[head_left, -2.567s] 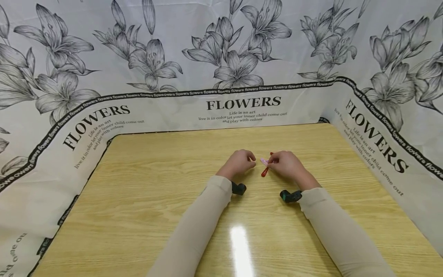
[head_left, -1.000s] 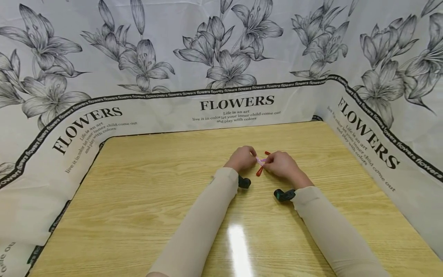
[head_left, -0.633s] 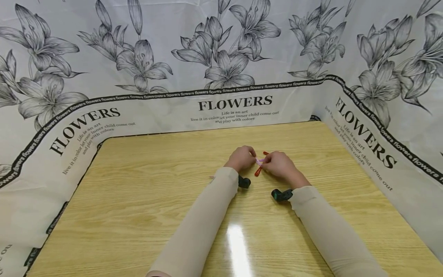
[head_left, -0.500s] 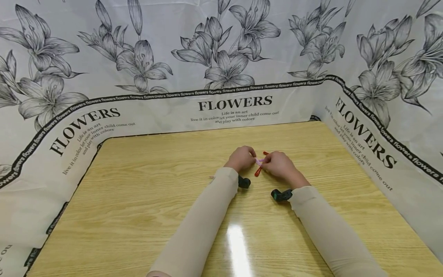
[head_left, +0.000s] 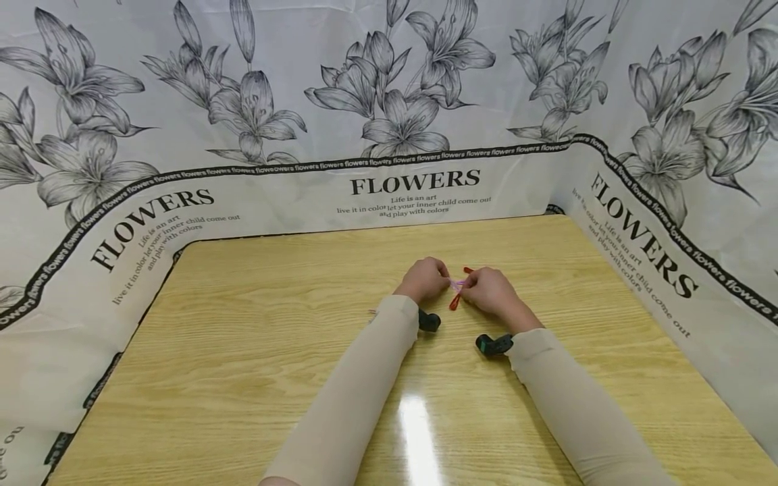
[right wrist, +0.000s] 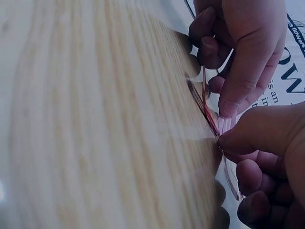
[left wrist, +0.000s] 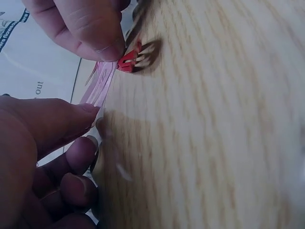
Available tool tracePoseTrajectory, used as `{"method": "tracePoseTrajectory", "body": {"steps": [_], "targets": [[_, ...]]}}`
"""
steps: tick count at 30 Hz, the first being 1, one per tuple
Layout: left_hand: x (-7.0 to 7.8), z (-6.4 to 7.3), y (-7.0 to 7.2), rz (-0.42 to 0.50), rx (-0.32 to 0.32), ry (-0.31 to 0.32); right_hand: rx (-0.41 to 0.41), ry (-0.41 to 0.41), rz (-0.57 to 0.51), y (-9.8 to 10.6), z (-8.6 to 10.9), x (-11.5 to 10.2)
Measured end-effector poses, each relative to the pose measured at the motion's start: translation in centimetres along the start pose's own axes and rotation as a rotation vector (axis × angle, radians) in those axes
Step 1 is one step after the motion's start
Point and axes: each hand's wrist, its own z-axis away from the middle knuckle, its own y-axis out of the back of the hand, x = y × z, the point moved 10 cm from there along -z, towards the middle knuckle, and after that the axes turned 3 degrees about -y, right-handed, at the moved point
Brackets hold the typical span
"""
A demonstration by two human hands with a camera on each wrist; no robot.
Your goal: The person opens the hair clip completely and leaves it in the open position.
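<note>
Over the right half of the table, both hands meet at a thin pink strip (head_left: 455, 284) with lengthwise lines or slits. My left hand (head_left: 423, 278) pinches one end between thumb and fingers. The right hand (head_left: 489, 289) pinches the other end, so the pink strip (left wrist: 103, 82) spans a short gap in the left wrist view. Beneath it crosses a narrow red piece (head_left: 454, 303), its near end rounded and its middle hidden by the right fingers. Up close in the right wrist view, the red piece (right wrist: 204, 95) shows a slim loop above its reflection.
The wood-grain table (head_left: 273, 351) is glossy and carries a bright light reflection. A white floral cloth (head_left: 413, 121) stands around its back and sides. Each wrist wears a black camera mount (head_left: 493, 344). Beyond the left sleeve (head_left: 340, 398), a tiny thin object (head_left: 371, 312) peeks out.
The left hand, apart from the pink strip at first, has moved right and pinched its end. The right hand has kept its hold. Over the last half second the hands barely move.
</note>
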Motion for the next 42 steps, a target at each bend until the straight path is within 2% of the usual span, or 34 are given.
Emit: {"method": "tracePoseTrajectory", "body": {"steps": [13,19,24,33,42], "targets": [[-0.1,0.2,0.4,0.06,0.005,-0.016,0.008,-0.06,-0.067,0.3,-0.1,0.6],[0.3,0.4,1.3,0.033,0.025,-0.05,0.053,-0.021,-0.064,1.0,-0.3,0.1],[0.5,0.8,1.9,0.022,0.018,-0.06,0.077,-0.014,-0.087,1.4,-0.2,-0.3],[-0.2,1.5,2.9,0.098,0.03,-0.075,0.067,0.012,-0.124,1.6,-0.1,-1.6],[-1.2,2.8,4.1,0.165,0.013,-0.052,0.054,0.057,-0.152,1.6,-0.3,-3.3]]}}
